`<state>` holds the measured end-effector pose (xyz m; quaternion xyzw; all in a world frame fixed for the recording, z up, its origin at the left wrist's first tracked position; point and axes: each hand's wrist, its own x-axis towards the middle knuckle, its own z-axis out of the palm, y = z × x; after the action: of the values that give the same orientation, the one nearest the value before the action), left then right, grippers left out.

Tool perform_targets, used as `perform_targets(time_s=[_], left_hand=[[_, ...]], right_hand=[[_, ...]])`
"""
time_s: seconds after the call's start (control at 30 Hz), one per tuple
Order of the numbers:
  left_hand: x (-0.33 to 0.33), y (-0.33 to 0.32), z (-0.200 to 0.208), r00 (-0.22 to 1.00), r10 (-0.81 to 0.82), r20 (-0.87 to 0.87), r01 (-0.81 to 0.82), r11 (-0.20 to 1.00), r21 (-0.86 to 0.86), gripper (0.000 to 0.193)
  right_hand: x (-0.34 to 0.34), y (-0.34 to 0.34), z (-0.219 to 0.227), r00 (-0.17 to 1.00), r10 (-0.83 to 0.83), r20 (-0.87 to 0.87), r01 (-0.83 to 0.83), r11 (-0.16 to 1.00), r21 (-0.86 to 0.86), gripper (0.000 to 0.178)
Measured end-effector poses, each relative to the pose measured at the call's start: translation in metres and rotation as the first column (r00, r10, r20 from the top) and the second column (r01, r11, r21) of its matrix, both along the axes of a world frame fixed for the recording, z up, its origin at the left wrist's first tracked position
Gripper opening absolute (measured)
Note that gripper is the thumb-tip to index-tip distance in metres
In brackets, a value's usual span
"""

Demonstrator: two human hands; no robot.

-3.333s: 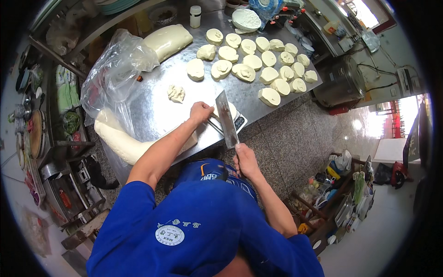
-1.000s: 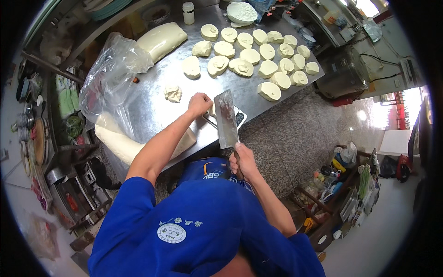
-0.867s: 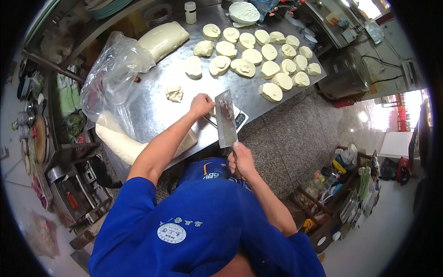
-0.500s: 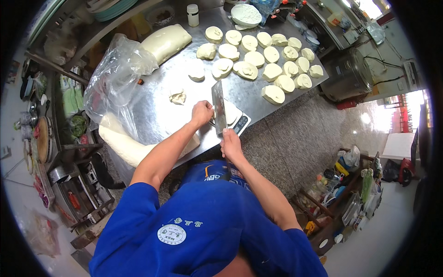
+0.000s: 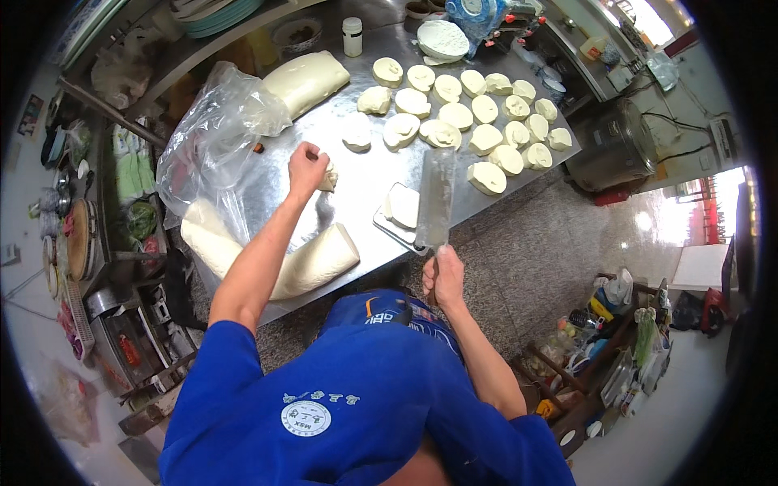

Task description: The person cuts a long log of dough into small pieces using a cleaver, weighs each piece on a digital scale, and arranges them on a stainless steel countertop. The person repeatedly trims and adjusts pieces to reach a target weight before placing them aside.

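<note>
My right hand [image 5: 446, 279] grips the handle of a cleaver [image 5: 436, 194], whose broad blade points away from me beside the kitchen scale [image 5: 395, 232]. On the scale lies a cut dough piece [image 5: 401, 206]. Farther left, my left hand [image 5: 306, 168] is closed, its fingers curled together, right beside a small dough scrap [image 5: 328, 178] that it partly hides. Whether the fingers pinch anything cannot be seen. A long dough log [image 5: 320, 261] runs along the table's near edge, partly behind my left forearm. Several round dough pieces [image 5: 455, 116] stand in rows toward the far right.
A big dough block [image 5: 308, 81] lies at the back, partly under clear plastic sheeting [image 5: 215, 130]. Behind the rows stands a bowl of white flour [image 5: 442, 39]; a small white-labelled jar [image 5: 352, 36] is nearby. The metal table [image 5: 369, 174] ends at the right above a tiled floor.
My left hand has moved left from the scale to the dough scrap. The cleaver has shifted right in my right hand, uncovering the dough piece on the scale.
</note>
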<state>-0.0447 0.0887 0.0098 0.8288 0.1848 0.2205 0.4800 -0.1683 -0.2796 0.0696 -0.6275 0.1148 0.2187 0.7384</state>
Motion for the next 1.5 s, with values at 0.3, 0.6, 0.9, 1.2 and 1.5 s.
perform_targets(time_s=[0.3, 0.6, 0.9, 1.2, 1.5], left_hand=[[-0.004, 0.003, -0.07, 0.977, -0.175, -0.125, 0.214, 0.762, 0.611, 0.024], [0.003, -0.055, -0.052, 0.978, -0.168, -0.12, 0.206, 0.768, 0.607, 0.06], [-0.034, -0.186, -0.006, 0.718, -0.488, -0.497, 0.696, 0.536, 0.479, 0.089], [0.069, -0.171, 0.013, 0.854, -0.493, -0.165, 0.52, 0.808, 0.276, 0.07], [0.043, -0.168, -0.006, 0.825, -0.515, -0.232, 0.565, 0.766, 0.306, 0.051]], right_hand=[[-0.022, -0.052, 0.013, 0.975, -0.217, 0.043, 0.218, 0.975, -0.036, 0.036], [-0.027, -0.085, 0.003, 0.963, -0.27, 0.018, 0.27, 0.953, -0.136, 0.036], [-0.031, -0.103, -0.02, 0.979, -0.194, -0.069, 0.175, 0.96, -0.22, 0.033], [-0.033, -0.112, 0.016, 0.953, -0.284, -0.106, 0.269, 0.953, -0.136, 0.032], [-0.03, -0.082, 0.03, 0.992, -0.126, -0.016, 0.122, 0.979, -0.163, 0.03]])
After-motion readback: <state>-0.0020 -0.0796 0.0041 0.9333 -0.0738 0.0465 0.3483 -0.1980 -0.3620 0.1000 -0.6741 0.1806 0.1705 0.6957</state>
